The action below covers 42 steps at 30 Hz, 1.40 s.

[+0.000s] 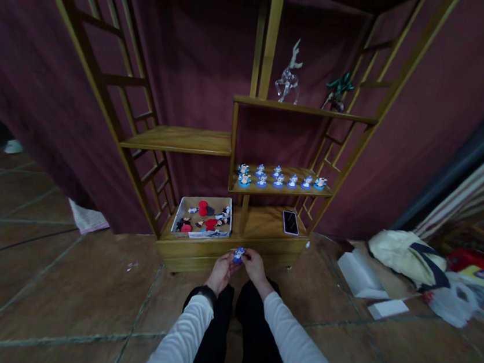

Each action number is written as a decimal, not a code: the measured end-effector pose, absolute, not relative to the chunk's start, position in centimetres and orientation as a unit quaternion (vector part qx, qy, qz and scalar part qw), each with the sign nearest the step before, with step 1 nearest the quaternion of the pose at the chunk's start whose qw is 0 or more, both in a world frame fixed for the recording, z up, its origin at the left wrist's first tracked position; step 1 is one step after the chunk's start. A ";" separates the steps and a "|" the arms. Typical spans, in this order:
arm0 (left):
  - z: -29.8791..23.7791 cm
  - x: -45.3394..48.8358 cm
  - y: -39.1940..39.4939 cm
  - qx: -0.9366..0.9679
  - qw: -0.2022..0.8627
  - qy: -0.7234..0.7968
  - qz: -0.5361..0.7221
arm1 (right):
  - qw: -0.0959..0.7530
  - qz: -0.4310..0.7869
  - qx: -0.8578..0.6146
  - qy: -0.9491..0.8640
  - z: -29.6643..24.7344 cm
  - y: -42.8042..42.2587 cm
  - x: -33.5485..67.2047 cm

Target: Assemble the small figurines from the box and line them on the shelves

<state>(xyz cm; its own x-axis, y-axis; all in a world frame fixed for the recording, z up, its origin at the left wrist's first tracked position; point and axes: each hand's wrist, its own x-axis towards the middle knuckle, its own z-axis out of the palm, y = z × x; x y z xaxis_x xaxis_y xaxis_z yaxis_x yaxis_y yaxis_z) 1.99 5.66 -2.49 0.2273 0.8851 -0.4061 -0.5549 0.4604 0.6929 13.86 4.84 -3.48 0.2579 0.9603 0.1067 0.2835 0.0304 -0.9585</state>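
Note:
Both hands meet in front of the low wooden shelf unit [199, 250]. My left hand [220, 271] and my right hand [253, 265] pinch a small blue figurine [239, 255] between their fingertips. Just beyond them, on the bottom shelf, sits an open cardboard box [182, 208] with red, black and white figurine parts in it. On the shelf above stand several finished figurines on blue bases [279, 178] in two rows.
A phone [290, 222] lies on the bottom shelf to the right. A glass figure [289, 76] and a green figure [338, 91] stand on the top shelf. White boxes [360, 273], bags and cloth [408, 256] clutter the tiled floor at right. Paper [87, 217] lies at left.

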 end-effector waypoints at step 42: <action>-1.0 2.3 8.0 0.248 0.768 0.450 0.383 | 0.520 0.319 -0.588 -0.532 -1.3 4.8 14.8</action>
<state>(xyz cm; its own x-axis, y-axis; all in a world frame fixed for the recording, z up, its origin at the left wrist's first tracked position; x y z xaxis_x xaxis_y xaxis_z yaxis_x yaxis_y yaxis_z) 2.32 7.99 -0.96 0.3012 0.8109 -0.5017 -0.3649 0.5841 0.7251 14.77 4.81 -1.29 0.2305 0.9568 0.1772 0.2927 0.1055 -0.9504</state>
